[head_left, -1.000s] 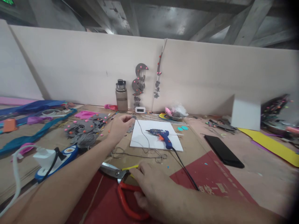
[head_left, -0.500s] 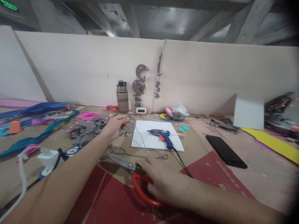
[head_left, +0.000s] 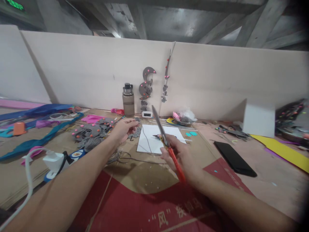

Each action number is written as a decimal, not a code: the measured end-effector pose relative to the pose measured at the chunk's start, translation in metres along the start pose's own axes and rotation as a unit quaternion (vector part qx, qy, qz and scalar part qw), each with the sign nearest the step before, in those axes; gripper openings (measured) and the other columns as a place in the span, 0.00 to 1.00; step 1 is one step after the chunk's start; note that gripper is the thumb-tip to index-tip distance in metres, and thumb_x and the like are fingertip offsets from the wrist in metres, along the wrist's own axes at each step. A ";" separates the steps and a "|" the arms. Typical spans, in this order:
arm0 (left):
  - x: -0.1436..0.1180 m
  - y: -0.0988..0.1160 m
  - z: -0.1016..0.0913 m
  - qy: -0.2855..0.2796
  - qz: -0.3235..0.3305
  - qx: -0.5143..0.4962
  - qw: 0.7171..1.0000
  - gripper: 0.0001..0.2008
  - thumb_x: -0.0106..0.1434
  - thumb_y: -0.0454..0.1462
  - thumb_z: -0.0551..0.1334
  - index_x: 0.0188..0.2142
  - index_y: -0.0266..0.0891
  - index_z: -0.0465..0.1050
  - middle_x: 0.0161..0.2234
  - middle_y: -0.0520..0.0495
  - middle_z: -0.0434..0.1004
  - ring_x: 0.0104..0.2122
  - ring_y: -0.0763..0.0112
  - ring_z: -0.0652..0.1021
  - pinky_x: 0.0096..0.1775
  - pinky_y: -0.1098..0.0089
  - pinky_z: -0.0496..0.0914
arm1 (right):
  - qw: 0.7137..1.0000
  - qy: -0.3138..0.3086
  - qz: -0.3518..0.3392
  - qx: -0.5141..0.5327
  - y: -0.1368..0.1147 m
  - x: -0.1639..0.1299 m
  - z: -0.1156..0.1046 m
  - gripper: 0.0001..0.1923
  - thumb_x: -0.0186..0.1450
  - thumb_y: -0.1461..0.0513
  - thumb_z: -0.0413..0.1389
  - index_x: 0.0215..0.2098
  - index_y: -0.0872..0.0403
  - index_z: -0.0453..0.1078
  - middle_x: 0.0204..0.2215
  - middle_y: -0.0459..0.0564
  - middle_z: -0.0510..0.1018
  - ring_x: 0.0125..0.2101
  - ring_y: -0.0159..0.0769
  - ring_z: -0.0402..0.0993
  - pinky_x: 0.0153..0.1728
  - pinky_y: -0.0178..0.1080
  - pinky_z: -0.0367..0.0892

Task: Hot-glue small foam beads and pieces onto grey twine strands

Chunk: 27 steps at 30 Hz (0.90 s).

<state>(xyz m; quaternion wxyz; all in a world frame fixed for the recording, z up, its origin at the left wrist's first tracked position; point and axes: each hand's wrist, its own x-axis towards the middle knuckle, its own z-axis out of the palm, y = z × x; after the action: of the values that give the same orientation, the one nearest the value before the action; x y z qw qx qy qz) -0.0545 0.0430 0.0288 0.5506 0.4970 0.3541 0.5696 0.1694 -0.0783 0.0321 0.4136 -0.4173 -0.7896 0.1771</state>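
My right hand [head_left: 182,156] is closed round the red handles of a pair of scissors [head_left: 158,120], whose blades point up and away, pressed together or nearly so. My left hand [head_left: 123,130] pinches a small grey felt piece [head_left: 137,119] between thumb and fingertips. From it a thin grey string [head_left: 146,138] trails down over a white board [head_left: 145,145]. Behind the scissors, the glue gun [head_left: 156,137] on the board is mostly hidden by my right hand. Loose grey cord [head_left: 118,157] lies below my left wrist.
Left are grey felt pieces with pink dots [head_left: 90,130], a power strip with a white charger [head_left: 54,161] and blue fabric strips [head_left: 51,109]. A bottle [head_left: 128,102] and small digital clock [head_left: 147,114] stand behind. A black phone [head_left: 234,158] lies right.
My right hand has lifted the scissors from the cardboard and turned their blades upward, in front of the glue gun. My left hand keeps its pinch on the felt piece.
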 end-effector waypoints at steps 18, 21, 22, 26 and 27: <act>-0.007 0.006 0.010 0.034 -0.006 -0.012 0.999 0.09 0.49 0.35 0.67 0.29 0.31 0.72 0.26 0.46 0.74 0.21 0.81 0.69 0.22 0.78 0.63 | 0.955 -0.003 -0.006 -0.296 0.036 0.018 -0.016 0.23 0.61 0.65 0.49 0.55 0.48 0.61 0.37 0.51 0.72 0.34 0.37 0.69 0.34 0.36 0.61; -0.005 0.005 0.007 0.094 0.019 -0.030 0.995 0.09 0.48 0.35 0.67 0.28 0.31 0.71 0.24 0.48 0.73 0.21 0.80 0.70 0.22 0.78 0.62 | 0.969 0.005 -0.009 -0.245 0.033 0.017 -0.015 0.23 0.60 0.66 0.50 0.54 0.49 0.62 0.37 0.50 0.73 0.35 0.36 0.69 0.36 0.35 0.63; -0.004 0.005 0.005 0.117 0.031 -0.041 0.992 0.09 0.47 0.34 0.66 0.28 0.32 0.71 0.24 0.48 0.73 0.21 0.80 0.70 0.22 0.78 0.61 | 0.975 0.011 -0.013 -0.221 0.032 0.017 -0.016 0.23 0.60 0.66 0.50 0.54 0.50 0.62 0.38 0.51 0.73 0.37 0.37 0.70 0.37 0.36 0.63; 0.000 0.006 0.000 0.190 0.087 -0.075 0.975 0.09 0.47 0.33 0.65 0.29 0.33 0.70 0.24 0.51 0.72 0.22 0.81 0.69 0.22 0.79 0.59 | 0.991 0.068 -0.001 -0.111 0.026 0.018 -0.020 0.21 0.62 0.60 0.50 0.54 0.52 0.62 0.40 0.52 0.73 0.37 0.37 0.70 0.36 0.37 0.66; 0.000 0.006 -0.001 0.208 0.101 -0.075 0.970 0.09 0.47 0.33 0.65 0.30 0.34 0.69 0.25 0.52 0.71 0.22 0.81 0.69 0.23 0.79 0.60 | 0.992 0.093 0.008 -0.079 0.024 0.018 -0.021 0.21 0.63 0.59 0.50 0.54 0.52 0.61 0.38 0.51 0.73 0.34 0.36 0.70 0.34 0.37 0.67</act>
<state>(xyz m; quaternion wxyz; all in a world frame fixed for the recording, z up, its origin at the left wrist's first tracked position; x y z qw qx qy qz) -0.0570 0.0424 0.0347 0.4399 0.3579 0.3649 0.7384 0.1931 -0.0511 0.0384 0.4495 -0.4699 -0.7557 0.0776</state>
